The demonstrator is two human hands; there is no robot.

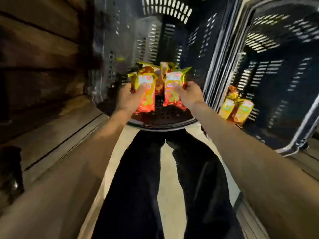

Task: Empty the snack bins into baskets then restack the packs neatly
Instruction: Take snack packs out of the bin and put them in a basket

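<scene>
A dark slotted basket lies ahead of me with several yellow and orange snack packs piled inside it. My left hand grips one snack pack on the left of the pile. My right hand grips another snack pack on the right. Both packs stand upright over the basket floor. A second dark basket to the right holds two or three more packs. The picture is blurred by motion.
Wooden shelving planks run along the left side. My legs in dark trousers stand on a pale floor below the baskets. A dark object sits at the far left edge.
</scene>
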